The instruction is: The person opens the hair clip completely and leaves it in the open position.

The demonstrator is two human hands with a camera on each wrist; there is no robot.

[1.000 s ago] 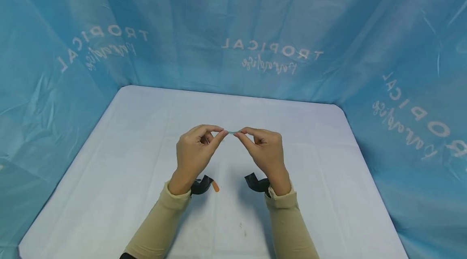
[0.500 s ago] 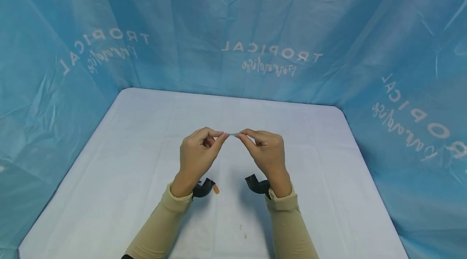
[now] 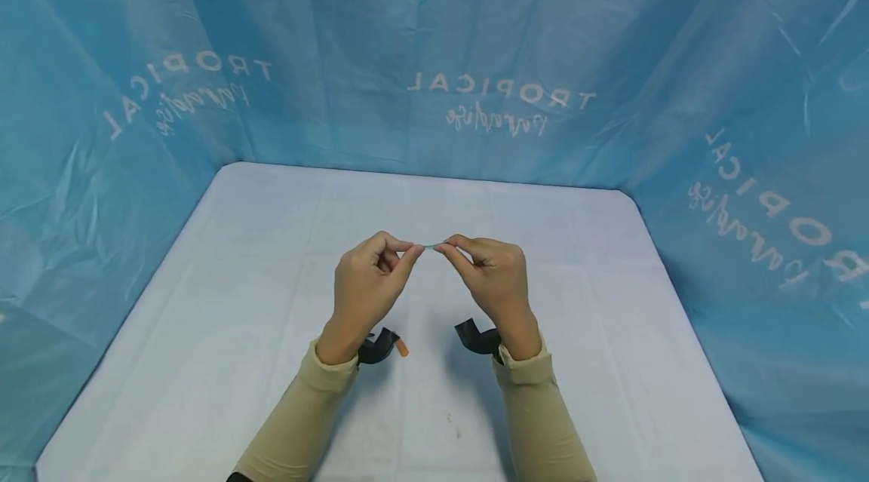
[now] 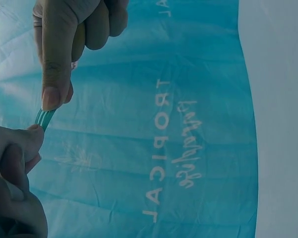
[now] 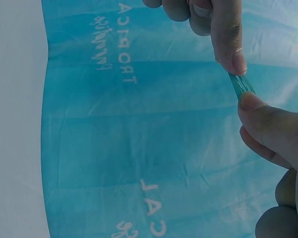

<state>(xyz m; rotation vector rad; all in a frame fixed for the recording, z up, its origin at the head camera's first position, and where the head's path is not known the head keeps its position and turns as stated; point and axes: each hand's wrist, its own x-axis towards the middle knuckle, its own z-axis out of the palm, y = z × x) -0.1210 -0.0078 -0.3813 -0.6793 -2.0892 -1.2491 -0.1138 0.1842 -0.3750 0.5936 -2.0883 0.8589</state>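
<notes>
Above one white table (image 3: 597, 316); two hands (image 3: 366, 282) (image 3: 501, 282); fingers (image 3: 468, 244) tight on one green strip (image 5: 242, 84)

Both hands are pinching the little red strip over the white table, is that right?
Not quite: the little strip is green, not red, as the right wrist view shows. The left hand and right hand do pinch it over the white table.

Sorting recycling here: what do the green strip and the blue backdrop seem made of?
Green strip: probably plastic, slightly glossy, going by its pale lengthwise streaks; rubber is possible. Blue backdrop: likely thin plastic sheeting, softly shiny, given its creases and highlights.
</notes>
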